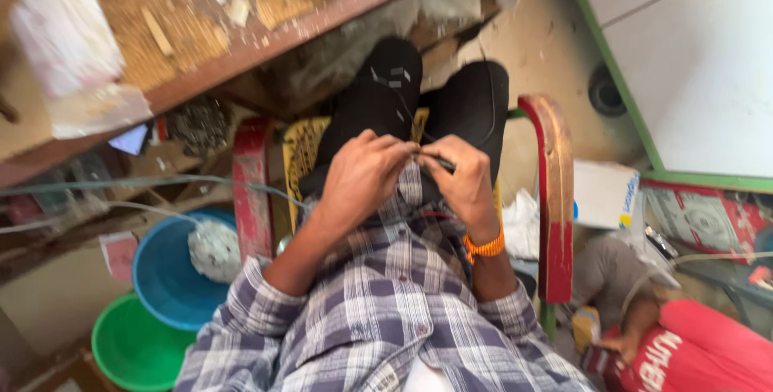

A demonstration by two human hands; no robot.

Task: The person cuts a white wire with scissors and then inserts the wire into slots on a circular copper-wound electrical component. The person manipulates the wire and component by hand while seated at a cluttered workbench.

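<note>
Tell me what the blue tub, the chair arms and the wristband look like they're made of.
Blue tub: likely plastic, with a smooth, even, slightly glossy colour. Chair arms: apparently wood painted red, the paint worn to bare tan at the curve. Orange wristband by the right hand: probably thread or cord, though blur leaves it open.

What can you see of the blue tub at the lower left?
The blue tub is round, open-topped and looks like plastic. It stands upright on the floor beside the chair's red arm, partly over a green tub. A whitish, speckled lump rests against its inner right wall. Neither of the hands touches it.
</note>
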